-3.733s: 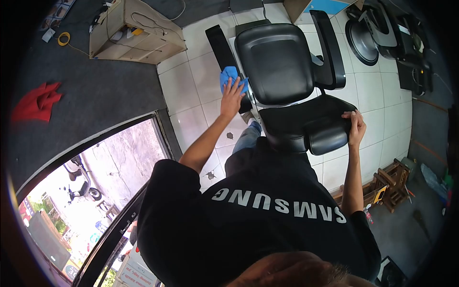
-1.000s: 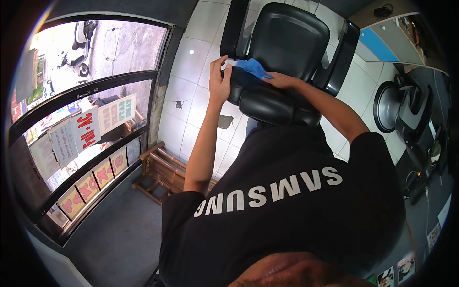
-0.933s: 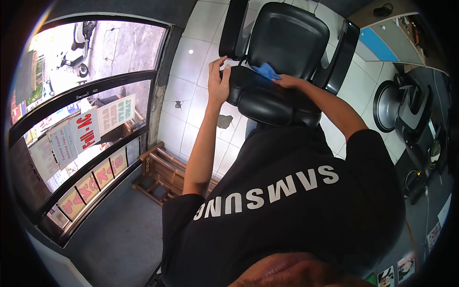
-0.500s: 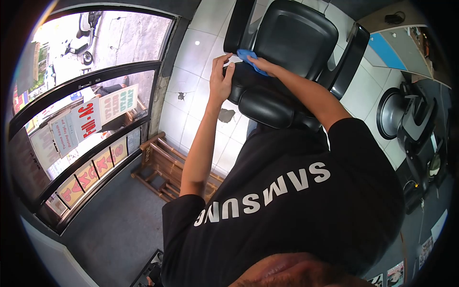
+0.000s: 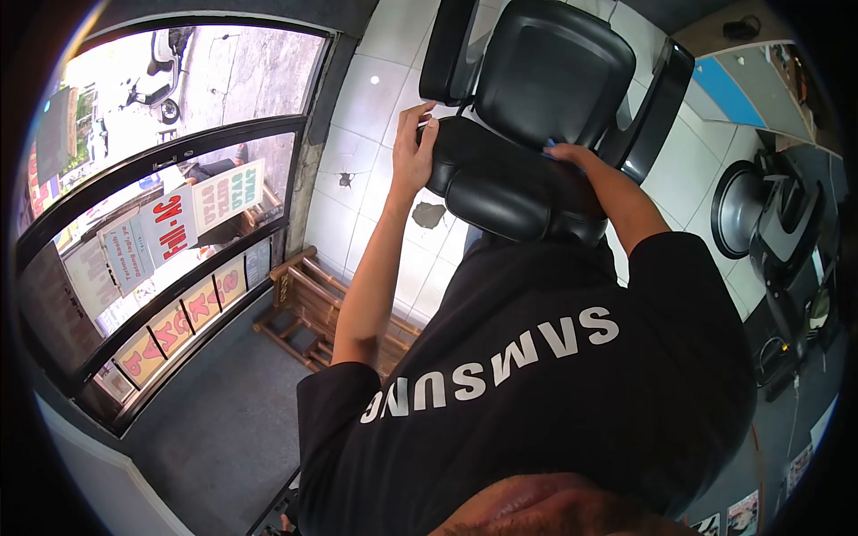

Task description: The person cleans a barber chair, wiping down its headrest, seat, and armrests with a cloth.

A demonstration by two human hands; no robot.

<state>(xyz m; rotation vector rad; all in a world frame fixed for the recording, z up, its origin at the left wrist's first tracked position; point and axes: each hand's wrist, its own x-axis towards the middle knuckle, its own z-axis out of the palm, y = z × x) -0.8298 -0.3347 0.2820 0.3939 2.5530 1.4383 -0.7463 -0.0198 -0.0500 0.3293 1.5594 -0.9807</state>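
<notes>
A black padded chair [image 5: 554, 76] with two armrests stands in front of me, its black backrest [image 5: 500, 192] nearest my body. My right hand [image 5: 572, 154] is closed on a blue cloth [image 5: 550, 144], of which only a small part shows, where the backrest meets the seat. At the left edge of the backrest rests my left hand [image 5: 414, 147], its fingers apart and nothing visible in it.
A bamboo bench [image 5: 313, 299] stands at the left, by the glass door and windows with signs [image 5: 174, 219]. At the right are a round metal chair base [image 5: 737, 210] and a cabinet [image 5: 733, 89]. White floor tiles [image 5: 366, 116] surround the chair.
My right hand has moved right with the blue cloth, from the left end of the backrest toward the right side. My left hand has stayed in nearly the same place.
</notes>
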